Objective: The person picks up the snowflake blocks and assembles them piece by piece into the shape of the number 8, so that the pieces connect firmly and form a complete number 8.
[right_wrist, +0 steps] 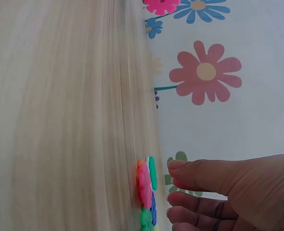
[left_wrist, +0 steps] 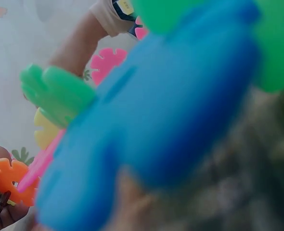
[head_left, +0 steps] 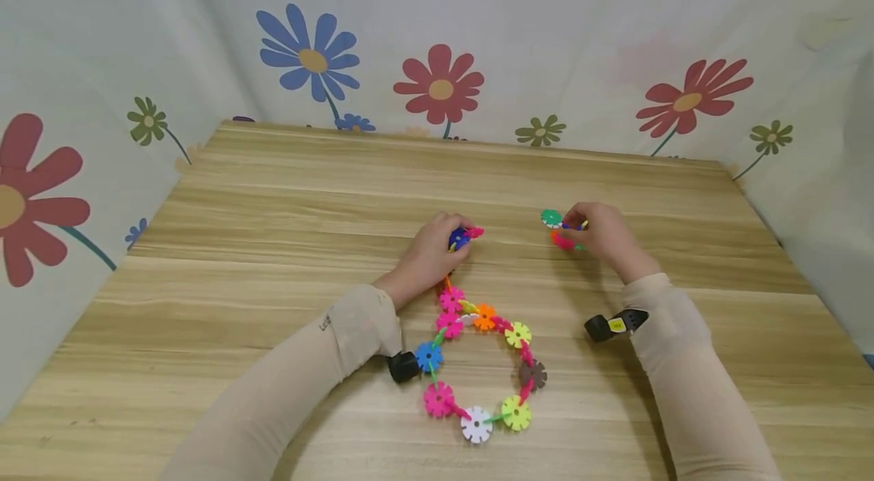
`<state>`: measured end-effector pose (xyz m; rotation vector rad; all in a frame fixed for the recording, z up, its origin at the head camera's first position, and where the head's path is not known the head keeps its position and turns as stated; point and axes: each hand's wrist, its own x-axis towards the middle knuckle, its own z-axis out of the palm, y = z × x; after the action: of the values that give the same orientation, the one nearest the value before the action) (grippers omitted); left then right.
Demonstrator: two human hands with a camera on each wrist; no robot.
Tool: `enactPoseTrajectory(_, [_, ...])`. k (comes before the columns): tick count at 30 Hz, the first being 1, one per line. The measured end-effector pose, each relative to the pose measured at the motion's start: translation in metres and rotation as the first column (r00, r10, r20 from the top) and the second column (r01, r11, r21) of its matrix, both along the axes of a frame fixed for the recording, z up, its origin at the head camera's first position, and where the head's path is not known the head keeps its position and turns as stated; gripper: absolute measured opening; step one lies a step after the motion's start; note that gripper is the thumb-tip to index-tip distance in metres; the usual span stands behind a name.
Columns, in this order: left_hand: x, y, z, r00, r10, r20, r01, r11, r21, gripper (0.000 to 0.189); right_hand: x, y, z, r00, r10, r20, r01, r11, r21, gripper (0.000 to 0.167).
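Observation:
My left hand (head_left: 426, 253) grips the upper end of a chain of notched plastic discs. A dark blue disc (head_left: 459, 239) and a pink disc (head_left: 476, 232) show at its fingers. In the left wrist view an orange disc (left_wrist: 9, 175) lies against the fingers, and a large blurred blue disc (left_wrist: 147, 106) covers much of the picture. Below the hand, the chain forms a ring including a white disc (head_left: 476, 425). My right hand (head_left: 604, 234) is over a few loose discs, a green disc (head_left: 551, 218) among them. The right wrist view shows its loosely bent fingers beside a pink disc (right_wrist: 145, 185), holding nothing visible.
The wooden table (head_left: 307, 200) ends at the back against a flower-printed cloth (head_left: 546, 48). Its right edge slopes away beyond the right arm. A black wrist camera (head_left: 404, 366) on the left sleeve sits close to the ring's blue disc (head_left: 429, 356).

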<state>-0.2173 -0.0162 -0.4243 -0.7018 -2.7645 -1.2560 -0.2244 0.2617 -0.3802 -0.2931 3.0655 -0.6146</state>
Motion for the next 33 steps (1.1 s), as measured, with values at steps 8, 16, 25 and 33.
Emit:
enactPoseTrajectory(8, [0.001, 0.001, -0.001, 1.0, -0.001, -0.005, 0.001, 1.0, -0.019, 0.031, 0.002, 0.015, -0.004, 1.0, -0.016, 0.024, 0.015, 0.999, 0.042, 0.023])
enactPoseTrajectory(16, [0.001, 0.001, 0.001, 1.0, -0.004, 0.001, 0.004, 1.0, -0.02, 0.031, 0.004, 0.026, -0.003, 0.994, -0.032, 0.103, 0.024, 0.997, 0.076, 0.029])
enactPoseTrajectory(25, [0.002, 0.001, -0.001, 1.0, -0.01, 0.0, 0.01, 1.0, -0.014, 0.029, 0.001, 0.027, -0.007, 0.985, -0.077, 0.152, 0.067, 0.996, 0.066, 0.032])
enactPoseTrajectory(33, [0.0, 0.001, -0.002, 0.999, -0.003, -0.032, 0.003, 1.0, -0.013, 0.024, 0.001, 0.032, -0.005, 0.978, -0.061, 0.198, 0.069, 0.997, -0.033, 0.028])
